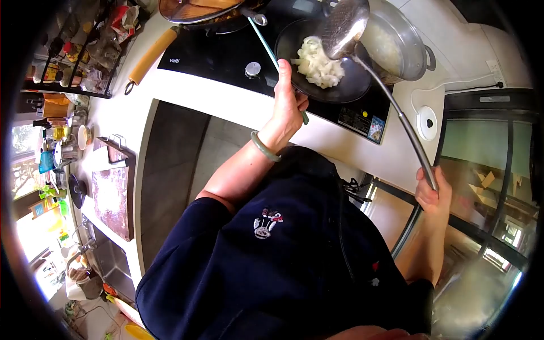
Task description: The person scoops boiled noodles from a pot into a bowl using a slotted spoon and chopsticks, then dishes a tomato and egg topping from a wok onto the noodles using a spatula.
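My left hand (288,105), with a bangle at its wrist, is closed at the near-left rim of a dark round dish (357,85). A thin pale-green stick (263,42) runs past the same hand; whether the fingers grip it too is hard to tell. White cut pieces of food (320,63) lie heaped in the dish. My right hand (433,191) is wrapped round the end of a skimmer's long handle. The metal head of the skimmer (344,28) hangs over the far right of the dish, beside a steel pot (422,56) of pale cloudy liquid.
A wok (198,11) with a wooden handle (153,59) stands at the left of the black cooktop (215,62). On the right counter lies a white round device (426,123) with a cord. A cutting board (112,195) and sink (113,260) are at left.
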`<state>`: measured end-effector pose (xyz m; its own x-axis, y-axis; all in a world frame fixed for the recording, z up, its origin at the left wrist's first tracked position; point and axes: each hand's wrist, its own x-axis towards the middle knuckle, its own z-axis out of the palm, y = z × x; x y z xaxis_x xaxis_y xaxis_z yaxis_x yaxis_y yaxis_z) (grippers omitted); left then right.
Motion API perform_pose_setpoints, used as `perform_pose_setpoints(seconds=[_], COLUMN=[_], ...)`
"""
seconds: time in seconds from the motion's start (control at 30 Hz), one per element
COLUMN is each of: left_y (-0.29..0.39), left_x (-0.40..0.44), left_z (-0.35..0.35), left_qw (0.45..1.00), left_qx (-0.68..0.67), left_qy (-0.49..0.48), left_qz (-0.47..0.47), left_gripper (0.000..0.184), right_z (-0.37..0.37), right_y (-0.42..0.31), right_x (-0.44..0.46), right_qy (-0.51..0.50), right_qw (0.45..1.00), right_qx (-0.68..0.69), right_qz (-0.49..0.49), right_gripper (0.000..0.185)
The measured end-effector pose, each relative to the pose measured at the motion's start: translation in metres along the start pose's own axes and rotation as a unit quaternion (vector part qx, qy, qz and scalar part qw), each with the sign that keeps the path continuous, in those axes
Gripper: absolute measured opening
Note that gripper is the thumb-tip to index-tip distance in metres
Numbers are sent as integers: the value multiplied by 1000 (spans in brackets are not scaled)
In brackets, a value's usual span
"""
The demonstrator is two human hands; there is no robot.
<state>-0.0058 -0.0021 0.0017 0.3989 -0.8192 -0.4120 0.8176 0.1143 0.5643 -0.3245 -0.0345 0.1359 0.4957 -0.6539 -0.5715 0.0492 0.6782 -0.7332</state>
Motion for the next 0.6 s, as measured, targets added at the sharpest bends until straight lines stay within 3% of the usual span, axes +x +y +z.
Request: perform_pose_setpoints(seconds=[0.07,0.13,0.2,0.27,0.33,0.37,0.43,0.47,0.53,0.57,0.6], left_y=[1,1,2,2,1,2,2,2,1,0,-2], left_x=[0,0,0,0,2,1,1,1,0,2,3], left_z=[2,1,5,3,2,4,4,3,3,1,-1], left_qw=[1000,1000,1000,1000,1000,999,999,998,997,997,996], left_qx=[2,-5,-3,-17,-10,-12,0,-4,3,-6,-18], left_qy=[18,7,4,7,16,27,48,56,65,70,76], left_qz=[3,0,2,-3,8,14,24,22,29,30,31], left_gripper=[51,48,44,39,38,36,41,41,41,36,31], right_z=[6,-5,-3,7,5,2,-3,-7,-19,-21,-19], right_y=[-15,-40,-58,-89,-111,-120,-137,-142,-143,-140,-138], right_x=[-12,-20,-26,-28,-17,-7,16,30,59,69,78], right_qy=[67,38,166,148,190,194,236,237,205,205,213], right_qw=[988,980,934,932,868,869,772,773,608,610,504], right_qx=[-98,-135,-230,-267,-405,-401,-552,-550,-711,-709,-773], right_qz=[-94,-141,-217,-197,-215,-216,-210,-211,-289,-289,-322], right_gripper=[41,37,33,30,28,28,27,27,25,25,24])
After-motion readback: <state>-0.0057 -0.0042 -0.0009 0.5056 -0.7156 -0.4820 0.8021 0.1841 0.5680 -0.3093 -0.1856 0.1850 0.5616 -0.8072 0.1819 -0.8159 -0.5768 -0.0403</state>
